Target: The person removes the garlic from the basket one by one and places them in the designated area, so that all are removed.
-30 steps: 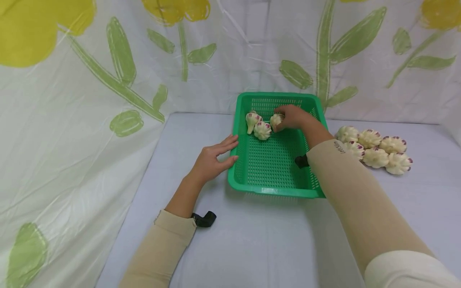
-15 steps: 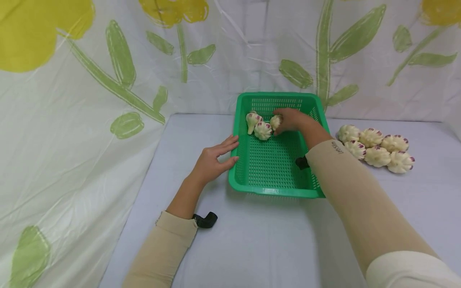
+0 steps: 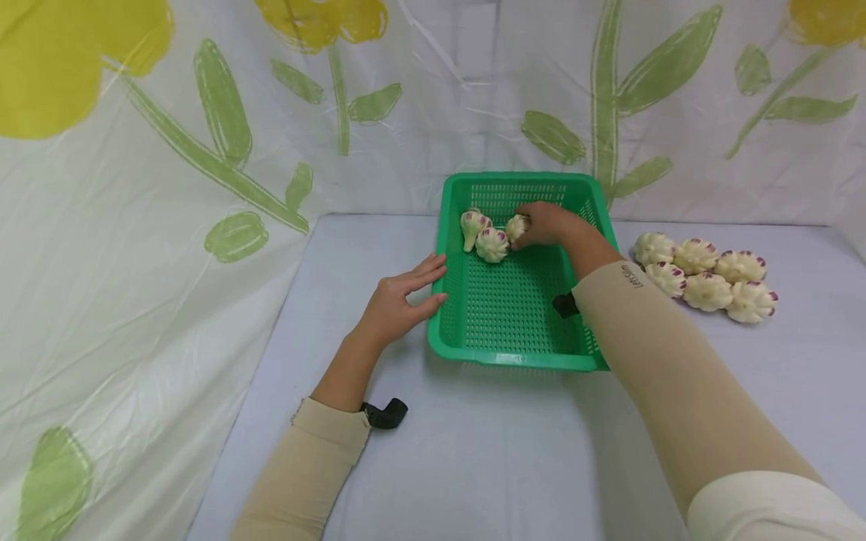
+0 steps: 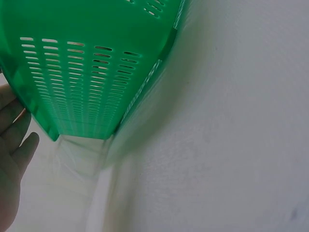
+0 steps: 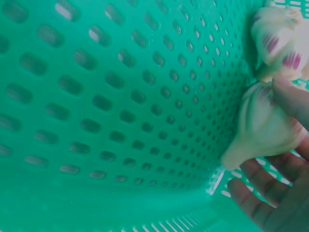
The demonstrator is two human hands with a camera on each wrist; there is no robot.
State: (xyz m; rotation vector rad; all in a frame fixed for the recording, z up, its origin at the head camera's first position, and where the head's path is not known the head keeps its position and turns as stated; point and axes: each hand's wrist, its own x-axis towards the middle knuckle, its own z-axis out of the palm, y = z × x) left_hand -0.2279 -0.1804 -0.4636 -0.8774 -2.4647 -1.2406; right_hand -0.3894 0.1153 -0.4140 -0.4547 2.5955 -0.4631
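Observation:
In the head view, my right hand (image 3: 548, 224) is inside the green plastic basket (image 3: 517, 360), gripping a garlic bulb (image 3: 516, 227) near its far end. The right wrist view has the thumb on top of this pale bulb (image 5: 264, 121) and fingers beneath, its stem pointing down-left. Beside it in the basket lie two more garlic bulbs, one with the stem towards me (image 3: 475, 228) and one rounder bulb (image 3: 492, 245). My left hand (image 3: 395, 304) rests at the basket's left rim, fingers straight and spread; the left wrist view shows them along the basket's outer side (image 4: 91, 24).
Right of the basket, several garlic bulbs (image 3: 707, 291) with purple-tipped cloves lie in two rows on the white table (image 3: 460, 458). A white curtain (image 3: 460, 120) with painted flowers hangs behind and to the left. A black wrist camera (image 3: 386, 414) sits at the left cuff.
The right hand has stayed almost in place with its garlic bulb, shifting very slightly. The left hand and basket keep their positions; the view drifts a little.

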